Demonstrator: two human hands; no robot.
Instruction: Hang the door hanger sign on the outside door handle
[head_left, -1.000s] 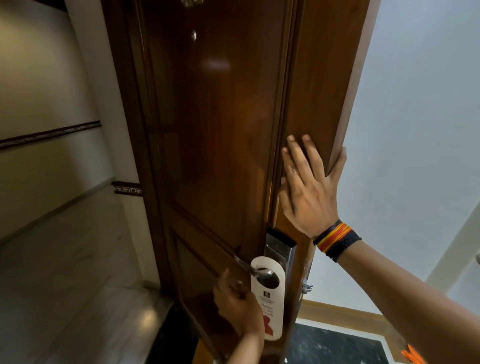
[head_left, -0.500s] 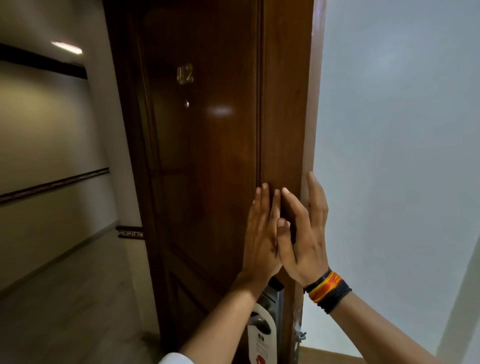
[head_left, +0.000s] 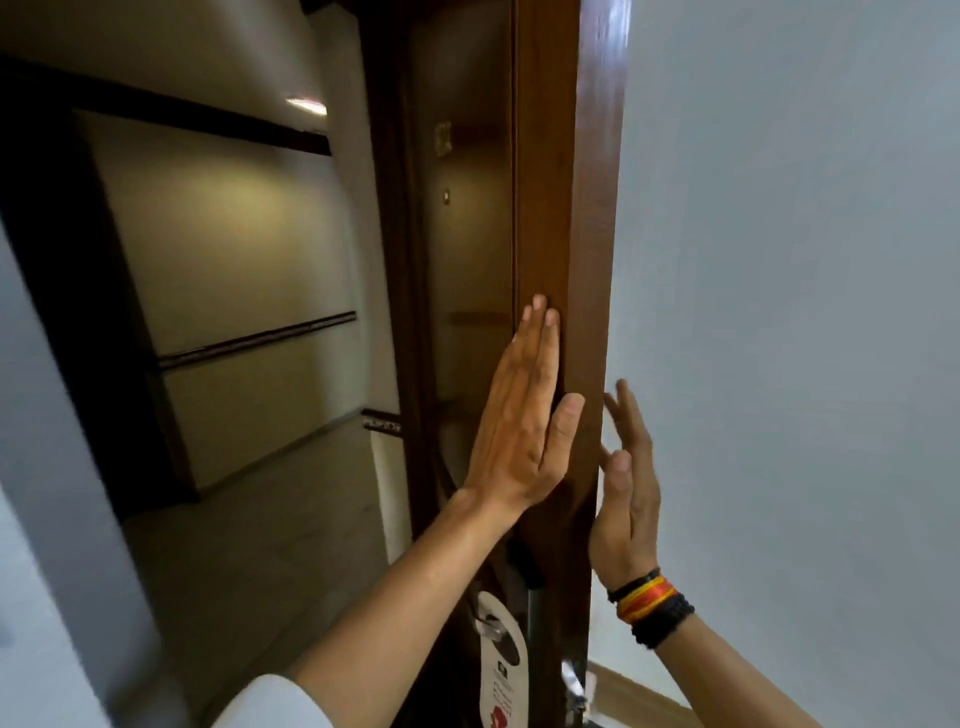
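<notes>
The white door hanger sign (head_left: 503, 680) with a red mark near its bottom hangs on the metal outside handle (head_left: 488, 626) of the dark wooden door (head_left: 550, 182), low in the view. My left hand (head_left: 524, 421) lies flat against the door's outer face near its edge, fingers together, holding nothing. My right hand (head_left: 626, 478), with coloured wristbands, is open just to the right of the door's edge, fingers spread, a little apart from the wood. The door is seen almost edge-on.
A corridor with beige walls (head_left: 228, 270), a dark rail and a pale floor (head_left: 270, 545) opens to the left. A plain white wall (head_left: 789, 312) fills the right side. The latch (head_left: 571, 675) sticks out of the door's edge near the bottom.
My left hand left the sign on the handle and rose to press flat on the door. The door has swung closer to edge-on. My right hand came off the door's edge.
</notes>
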